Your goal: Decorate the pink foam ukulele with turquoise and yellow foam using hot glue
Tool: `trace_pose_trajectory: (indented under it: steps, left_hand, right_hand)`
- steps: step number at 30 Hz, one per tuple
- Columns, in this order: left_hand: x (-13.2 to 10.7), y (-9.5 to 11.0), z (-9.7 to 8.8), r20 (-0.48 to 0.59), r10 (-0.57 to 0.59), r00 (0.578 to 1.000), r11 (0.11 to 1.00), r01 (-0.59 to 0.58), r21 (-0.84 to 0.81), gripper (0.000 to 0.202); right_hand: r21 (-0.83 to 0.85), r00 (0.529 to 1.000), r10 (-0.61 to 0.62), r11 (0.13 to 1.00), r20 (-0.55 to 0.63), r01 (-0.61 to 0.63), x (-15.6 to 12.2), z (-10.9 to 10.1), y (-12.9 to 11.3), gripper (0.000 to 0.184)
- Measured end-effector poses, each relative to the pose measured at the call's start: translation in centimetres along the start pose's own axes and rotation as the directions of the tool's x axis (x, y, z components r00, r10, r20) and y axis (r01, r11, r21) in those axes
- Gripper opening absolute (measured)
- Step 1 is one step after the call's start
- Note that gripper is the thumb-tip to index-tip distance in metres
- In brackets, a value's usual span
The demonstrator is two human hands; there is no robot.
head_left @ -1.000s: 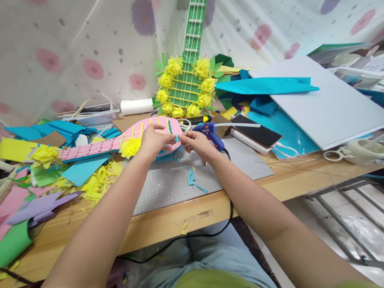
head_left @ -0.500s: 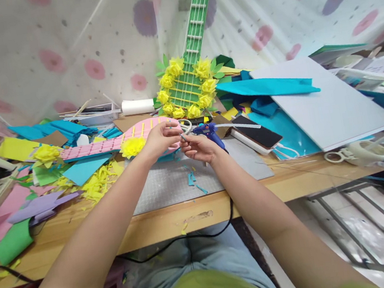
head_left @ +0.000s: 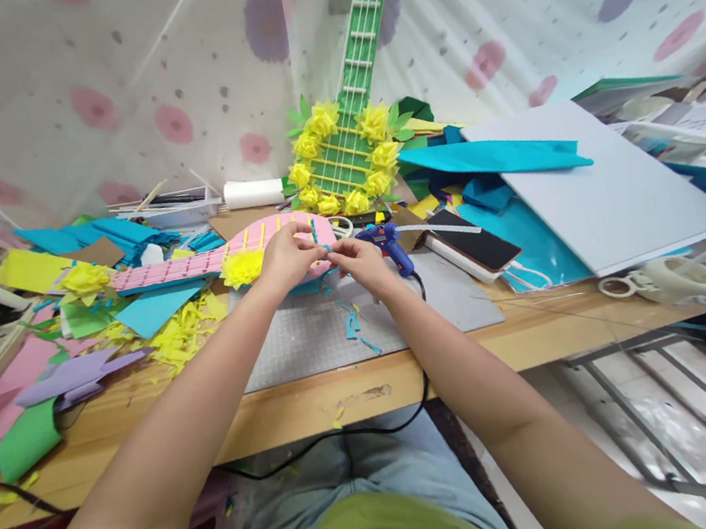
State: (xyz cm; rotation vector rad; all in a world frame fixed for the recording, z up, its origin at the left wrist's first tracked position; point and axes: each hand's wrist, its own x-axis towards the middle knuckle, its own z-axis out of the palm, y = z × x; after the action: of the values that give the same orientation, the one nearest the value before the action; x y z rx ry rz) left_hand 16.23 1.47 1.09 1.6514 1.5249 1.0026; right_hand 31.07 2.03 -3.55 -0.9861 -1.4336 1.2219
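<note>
The left hand and the right hand meet fingertip to fingertip over the rounded body of a flat pink paper guitar with yellow frets. Both sets of fingers are closed in a pinch on a small teal paper strip. Only a sliver of the strip shows between the thumbs; its length and shape are hidden by the fingers. It sits at the near edge of the guitar body, but whether it touches the pink surface cannot be made out.

The left palm covers much of the guitar's body. The neck runs away to the left of the fingers, past a crumpled yellow paper flower just beside the left wrist. Right behind the right fingers lies a blue glue gun, partly covered by that hand; its black cord drops over the worktop edge. A white loop, perhaps a scissors handle, peeks out just beyond the fingers. Below the fingers, loose teal paper scraps lie on a grey gridded cutting mat. Farther beyond, a green paper guitar ringed with yellow flowers leans upright, its head cut off by the top of the frame.
</note>
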Motion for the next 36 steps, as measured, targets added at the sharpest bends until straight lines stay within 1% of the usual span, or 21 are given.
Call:
trace_pose_trajectory:
  steps: [3,6,9,14,18,21,24,25,27,29,30,32,34,36]
  left_hand:
    - [0.2,-0.1,0.1,-0.020,-0.023,1.000,1.000,0.023,0.007,0.046]
    - [0.1,0.3,0.1,-0.029,-0.050,0.998,0.998,0.049,-0.037,0.050]
    - [-0.2,1.3,0.0,-0.013,-0.096,0.995,0.994,0.095,-0.058,0.050]
    - [-1.0,2.5,-0.1,0.039,-0.220,0.975,0.972,0.223,-0.078,0.052]
    - [-1.3,2.6,-0.2,0.039,-0.235,0.971,0.967,0.237,-0.094,0.053]
    - [-1.0,2.2,-0.4,0.010,-0.185,0.983,0.981,0.185,-0.057,0.052]
    - [-0.6,1.4,-0.4,-0.013,-0.114,0.993,0.993,0.114,0.018,0.056]
    - [-0.5,1.2,-0.3,-0.027,-0.073,0.997,0.996,0.075,0.054,0.056]
    - [-0.6,0.8,-0.2,-0.052,0.055,0.997,0.990,-0.048,0.131,0.053]
    - [-1.0,0.8,0.0,-0.045,0.185,0.982,0.965,-0.173,0.199,0.046]
    - [-1.2,0.8,0.1,-0.028,0.223,0.975,0.951,-0.211,0.225,0.044]
    - [-1.7,1.0,0.2,0.018,0.239,0.971,0.934,-0.235,0.268,0.046]
    - [-2.1,1.2,0.2,0.047,0.216,0.975,0.932,-0.220,0.288,0.050]
    - [-2.2,1.2,0.2,0.066,0.189,0.980,0.943,-0.200,0.266,0.054]
  right_hand:
    - [-0.035,1.000,0.008,0.999,-0.027,-0.009,0.1,0.0,0.2,0.022]
    - [-0.024,0.999,0.027,0.999,-0.036,-0.028,0.1,-0.1,0.2,0.022]
    - [-0.009,0.998,0.050,0.999,-0.048,-0.050,0.1,-0.1,0.2,0.023]
    - [0.030,0.996,0.080,0.996,-0.043,-0.078,0.1,-0.1,0.2,0.028]
    - [0.028,0.997,0.072,0.997,-0.025,-0.072,0.1,-0.1,0.2,0.029]
    - [0.047,0.997,0.077,0.996,-0.018,-0.076,-0.1,0.0,0.1,0.031]
    - [0.038,0.997,0.078,0.996,-0.012,-0.077,-0.1,0.0,-0.1,0.032]
    - [0.034,0.997,0.080,0.996,-0.015,-0.080,-0.2,0.0,-0.1,0.032]
    - [0.042,0.996,0.089,0.995,-0.026,-0.088,-0.2,0.0,-0.2,0.031]
    - [0.059,0.994,0.099,0.994,-0.034,-0.097,-0.1,0.0,-0.2,0.032]
    - [0.067,0.994,0.102,0.993,-0.036,-0.100,-0.1,-0.1,-0.2,0.032]
    - [0.082,0.995,0.099,0.992,-0.026,-0.097,-0.1,-0.1,-0.2,0.034]
    - [0.100,0.996,0.086,0.991,-0.008,-0.085,-0.1,-0.1,-0.2,0.036]
    - [0.117,0.998,0.066,0.991,0.008,-0.066,0.0,-0.1,-0.2,0.039]
